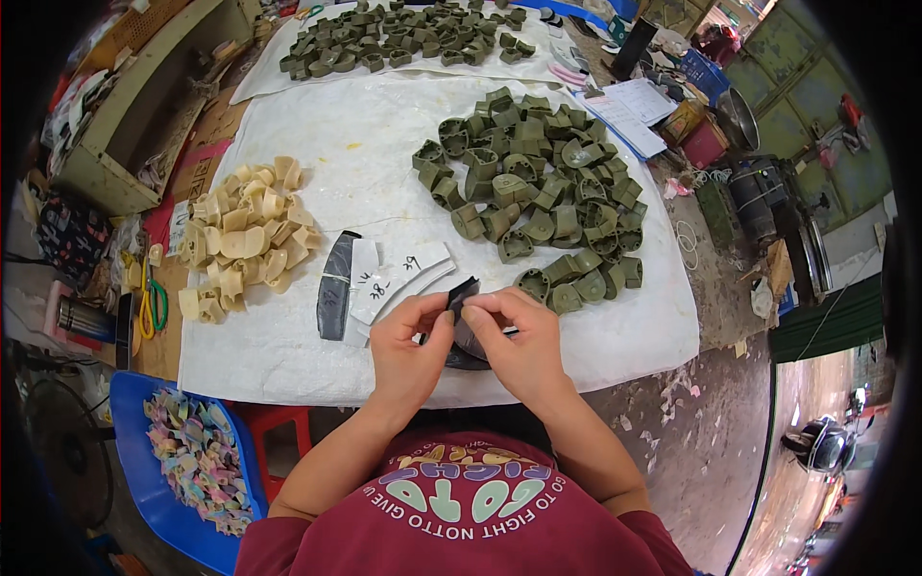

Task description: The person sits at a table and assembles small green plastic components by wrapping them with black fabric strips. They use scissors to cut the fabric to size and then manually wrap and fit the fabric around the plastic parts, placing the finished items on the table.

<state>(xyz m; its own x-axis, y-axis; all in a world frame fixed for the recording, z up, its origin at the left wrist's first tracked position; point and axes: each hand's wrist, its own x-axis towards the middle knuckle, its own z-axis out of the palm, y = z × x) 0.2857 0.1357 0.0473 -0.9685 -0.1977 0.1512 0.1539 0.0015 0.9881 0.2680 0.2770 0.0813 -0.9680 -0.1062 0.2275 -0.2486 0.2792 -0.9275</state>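
My left hand (408,341) and my right hand (521,346) meet near the front edge of the white-covered table (365,187). Between their pinched fingertips is a thin black strip of sheet material (465,291), partly hidden by the fingers. More dark material (468,361) shows below the hands, mostly covered by them. Just left of my left hand lie white curved pattern pieces (415,271) with handwriting and a stack of dark curved pieces (334,293). Olive-green shoe heels (538,182) are heaped beyond my right hand.
Cream shoe heels (252,230) form a pile at the left; more green heels (384,38) cover the far end. Scissors (148,305) lie by the left edge. A blue bin (130,422) of colourful scraps stands below left. Papers (634,110) and machinery (759,197) are at right.
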